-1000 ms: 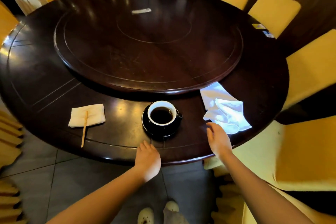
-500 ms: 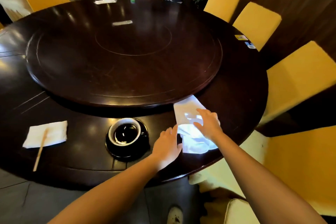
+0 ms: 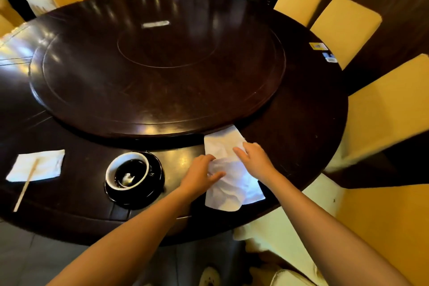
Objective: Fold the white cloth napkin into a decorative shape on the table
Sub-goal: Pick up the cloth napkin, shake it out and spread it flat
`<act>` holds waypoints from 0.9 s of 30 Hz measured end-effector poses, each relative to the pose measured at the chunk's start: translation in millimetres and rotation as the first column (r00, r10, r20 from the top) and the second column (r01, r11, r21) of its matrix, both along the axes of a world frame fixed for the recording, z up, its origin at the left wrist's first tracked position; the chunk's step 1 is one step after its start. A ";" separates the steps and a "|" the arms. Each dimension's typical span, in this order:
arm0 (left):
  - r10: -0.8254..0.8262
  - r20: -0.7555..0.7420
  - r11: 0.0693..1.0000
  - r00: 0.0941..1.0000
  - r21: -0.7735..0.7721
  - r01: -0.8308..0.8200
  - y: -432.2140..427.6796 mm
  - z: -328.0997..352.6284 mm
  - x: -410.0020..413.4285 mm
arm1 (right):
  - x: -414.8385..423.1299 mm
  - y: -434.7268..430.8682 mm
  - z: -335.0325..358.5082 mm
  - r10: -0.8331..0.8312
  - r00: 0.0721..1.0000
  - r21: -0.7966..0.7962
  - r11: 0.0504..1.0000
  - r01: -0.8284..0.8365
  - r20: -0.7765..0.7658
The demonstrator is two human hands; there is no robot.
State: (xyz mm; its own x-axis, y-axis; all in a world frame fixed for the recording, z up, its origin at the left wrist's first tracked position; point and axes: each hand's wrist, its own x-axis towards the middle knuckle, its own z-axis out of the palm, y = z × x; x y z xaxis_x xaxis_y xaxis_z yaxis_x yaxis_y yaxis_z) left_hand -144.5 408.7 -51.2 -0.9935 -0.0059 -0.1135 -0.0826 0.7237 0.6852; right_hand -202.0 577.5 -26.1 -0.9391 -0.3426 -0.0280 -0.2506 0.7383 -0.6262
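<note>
The white cloth napkin (image 3: 232,183) lies crumpled on the dark round table (image 3: 301,127), near its front right edge, with its far end tucked against the raised turntable (image 3: 157,65). My left hand (image 3: 200,173) grips the napkin's left edge, thumb on top of the cloth. My right hand (image 3: 255,160) rests on the napkin's upper right part, fingers bent down into the fabric. The cloth under both hands is hidden.
A white cup of dark coffee (image 3: 127,170) on a black saucer (image 3: 159,181) stands just left of my left hand. Further left lie a folded paper napkin (image 3: 44,162) and a wooden stick (image 3: 25,186). Yellow chairs (image 3: 383,109) ring the table.
Both hands moved forward from the table's edge onto the napkin. The left hand crossed past the cup and took hold of the cloth's left edge.
</note>
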 end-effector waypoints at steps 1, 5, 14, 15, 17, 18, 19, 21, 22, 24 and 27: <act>0.042 -0.024 0.999 0.999 -0.004 -0.043 2.3 4.1 -3.0 | -2.6 -1.0 8.6 -0.001 1.000 -0.043 0.999 0.001 -0.009; 0.354 -0.017 0.886 0.935 0.328 -0.329 16.1 47.1 -21.0 | -4.8 -9.8 55.3 -0.073 0.996 -0.398 0.913 0.087 0.052; 0.099 -0.436 0.972 0.894 0.236 0.007 6.6 143.6 -54.6 | -27.0 6.7 150.7 0.101 0.983 -0.135 0.983 -0.122 -0.151; 0.004 -0.456 0.984 0.890 0.160 0.078 1.4 150.9 -55.1 | -31.4 11.5 157.8 0.011 0.985 -0.216 0.975 -0.048 -0.171; -0.182 -0.395 0.977 0.900 0.028 0.209 -10.6 161.1 -57.4 | -40.3 22.3 168.3 -0.137 0.986 -0.439 0.895 0.083 -0.091; -0.265 -0.323 0.963 0.909 -0.033 0.269 -17.3 164.1 -59.3 | -44.7 27.2 171.4 -0.188 0.982 -0.532 0.835 0.144 -0.030; -0.332 -0.236 0.943 0.913 -0.101 0.317 -23.2 166.4 -61.0 | -49.0 31.7 172.9 -0.239 0.971 -0.584 0.786 0.200 0.010; -0.390 -0.093 0.903 0.916 -0.235 0.360 -33.5 167.9 -63.9 | -54.9 39.4 176.3 -0.328 0.944 -0.555 0.790 0.259 -0.026; -0.375 -0.078 0.905 0.924 -0.246 0.346 -37.5 168.5 -64.8 | -56.5 42.4 178.1 -0.352 0.933 -0.516 0.815 0.264 -0.079; -0.300 -0.117 0.948 0.947 -0.152 0.281 -42.9 171.2 -66.5 | -58.3 48.9 182.3 -0.397 0.900 -0.451 0.847 0.282 -0.183; -0.223 -0.227 0.969 0.948 -0.156 0.191 -46.6 175.8 -70.1 | -61.4 62.4 185.4 -0.457 0.850 -0.405 0.851 0.333 -0.262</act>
